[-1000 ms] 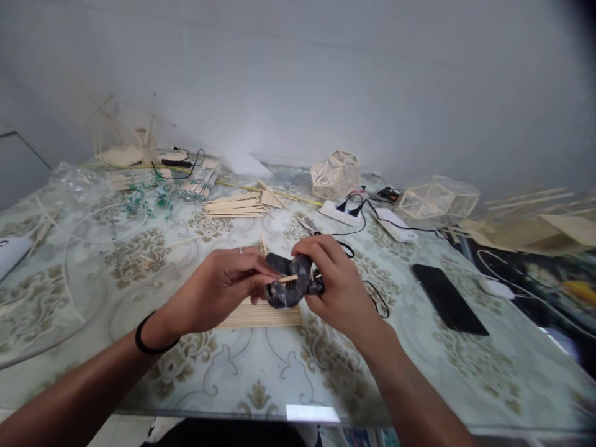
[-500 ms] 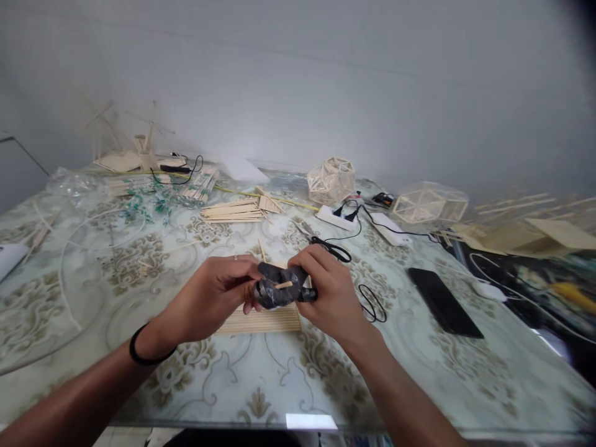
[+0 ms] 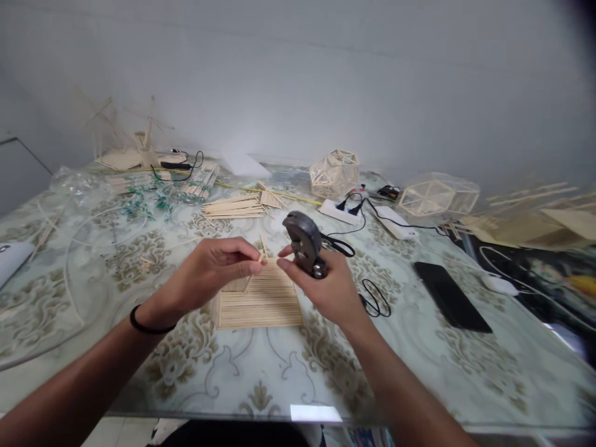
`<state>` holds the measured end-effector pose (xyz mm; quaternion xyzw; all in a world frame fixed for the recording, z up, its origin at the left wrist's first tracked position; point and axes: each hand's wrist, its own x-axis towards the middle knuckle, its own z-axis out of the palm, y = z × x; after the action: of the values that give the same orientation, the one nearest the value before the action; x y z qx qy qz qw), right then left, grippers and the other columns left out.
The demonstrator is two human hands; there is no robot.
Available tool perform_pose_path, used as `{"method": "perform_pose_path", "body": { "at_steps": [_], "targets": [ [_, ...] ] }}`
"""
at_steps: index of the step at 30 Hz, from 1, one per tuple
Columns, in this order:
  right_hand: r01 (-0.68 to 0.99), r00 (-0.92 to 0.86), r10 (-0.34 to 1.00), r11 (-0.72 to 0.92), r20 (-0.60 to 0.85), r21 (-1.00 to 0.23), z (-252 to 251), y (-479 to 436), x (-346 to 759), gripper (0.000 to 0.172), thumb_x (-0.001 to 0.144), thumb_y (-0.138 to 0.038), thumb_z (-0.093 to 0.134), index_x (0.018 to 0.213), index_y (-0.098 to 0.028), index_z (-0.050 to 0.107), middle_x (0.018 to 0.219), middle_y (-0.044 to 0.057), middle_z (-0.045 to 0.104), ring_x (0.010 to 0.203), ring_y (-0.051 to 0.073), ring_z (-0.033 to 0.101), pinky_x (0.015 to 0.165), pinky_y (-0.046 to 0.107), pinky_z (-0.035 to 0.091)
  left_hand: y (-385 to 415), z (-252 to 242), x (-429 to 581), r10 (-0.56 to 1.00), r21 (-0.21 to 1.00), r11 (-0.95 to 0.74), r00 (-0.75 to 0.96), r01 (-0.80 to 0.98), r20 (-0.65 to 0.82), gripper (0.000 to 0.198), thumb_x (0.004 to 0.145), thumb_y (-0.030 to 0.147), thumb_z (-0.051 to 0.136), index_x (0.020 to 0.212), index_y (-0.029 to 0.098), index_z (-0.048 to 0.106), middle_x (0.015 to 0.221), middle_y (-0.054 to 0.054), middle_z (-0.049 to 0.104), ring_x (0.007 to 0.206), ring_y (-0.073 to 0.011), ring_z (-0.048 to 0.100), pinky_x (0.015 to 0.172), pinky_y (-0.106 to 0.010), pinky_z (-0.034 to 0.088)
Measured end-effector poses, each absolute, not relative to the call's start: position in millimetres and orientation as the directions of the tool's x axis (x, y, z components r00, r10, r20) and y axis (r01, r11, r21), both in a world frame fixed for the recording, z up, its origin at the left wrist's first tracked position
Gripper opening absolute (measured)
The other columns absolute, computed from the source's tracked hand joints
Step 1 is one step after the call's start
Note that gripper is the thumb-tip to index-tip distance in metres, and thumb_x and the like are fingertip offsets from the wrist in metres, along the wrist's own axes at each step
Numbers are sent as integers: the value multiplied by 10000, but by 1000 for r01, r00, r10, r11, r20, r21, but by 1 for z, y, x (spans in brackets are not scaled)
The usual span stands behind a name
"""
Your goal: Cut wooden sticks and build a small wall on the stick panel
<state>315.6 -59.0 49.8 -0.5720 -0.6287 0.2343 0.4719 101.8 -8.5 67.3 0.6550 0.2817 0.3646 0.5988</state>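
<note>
Head view:
- left hand (image 3: 209, 273): thumb and forefinger pinched on a short stick (image 3: 261, 257), other fingers curled
- right hand (image 3: 328, 287): fingers wrapped round a dark cutter (image 3: 303, 241), its head raised above the knuckles; thumb and forefinger tips reach toward the left fingertips, almost touching
- stick panel (image 3: 263, 303): flat on the table (image 3: 279, 372), directly beneath both sets of fingertips
- black cable (image 3: 372, 299): just right of the right hand
- phone (image 3: 449, 297): well right of the fingers
- loose stick bundle (image 3: 233, 208), stick ball (image 3: 335, 172): beyond the fingers, well apart
</note>
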Motion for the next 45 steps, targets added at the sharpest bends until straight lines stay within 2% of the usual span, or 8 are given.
{"method": "perform_pose_path", "body": {
  "at_steps": [3,8,14,17,20,24,32,45],
  "targets": [
    [313,31,986,146,164,-938,42,-54,305,287,750,-442,785,861,-178,759,630,-19,625,547,122,511,538,255,409,-7,67,107,825,977,-205,528,-55,203,131,810,269,809,829,159,743,870,-53,754,827,-173,717,797,-278,575],
    [240,0,994,104,107,-965,23,-47,294,307,719,-456,801,812,-165,762,635,-11,640,552,122,510,544,257,412,-3,65,107,837,933,-346,481,95,261,148,800,298,814,778,158,769,827,-61,752,778,-173,703,727,-258,573],
    [329,-63,984,178,167,-927,9,-42,295,245,761,-407,758,793,-169,707,706,-3,651,636,135,535,584,245,402,5,58,98,803,899,-407,533,163,267,158,832,331,786,843,173,789,941,-74,758,874,-187,714,785,-266,594],
    [340,-93,989,141,116,-930,2,-39,299,221,781,-383,719,797,-165,689,705,-8,626,642,132,518,601,245,393,6,56,91,760,850,-453,615,269,211,250,856,380,763,1008,185,790,1081,-81,765,958,-196,731,904,-292,594],
    [353,-125,991,92,51,-931,-7,-36,303,225,782,-378,703,736,-167,640,658,-32,549,616,115,458,595,242,365,5,55,87,737,794,-473,665,381,119,294,901,412,704,1082,193,782,1130,-75,776,950,-196,750,876,-278,602],
    [383,-166,986,58,-7,-922,-14,-34,303,226,779,-365,684,699,-170,604,618,-49,467,587,103,387,571,244,317,1,51,87,732,711,-530,673,463,107,250,936,362,646,1057,200,793,1067,-44,806,921,-197,762,825,-254,582],
    [473,-159,986,25,-57,-880,-12,-34,298,212,769,-354,664,688,-160,641,623,-30,508,595,112,409,568,251,307,-4,48,86,760,623,-555,640,551,110,243,940,359,636,1022,231,825,976,-8,825,808,-186,760,696,-232,521],
    [461,-148,984,-22,-101,-887,-12,-34,295,207,752,-350,693,754,-144,711,637,-32,522,613,113,431,580,250,307,-6,54,90,794,632,-508,603,586,79,204,881,298,672,973,234,842,885,7,826,718,-162,734,646,-226,483]
  ]
}}
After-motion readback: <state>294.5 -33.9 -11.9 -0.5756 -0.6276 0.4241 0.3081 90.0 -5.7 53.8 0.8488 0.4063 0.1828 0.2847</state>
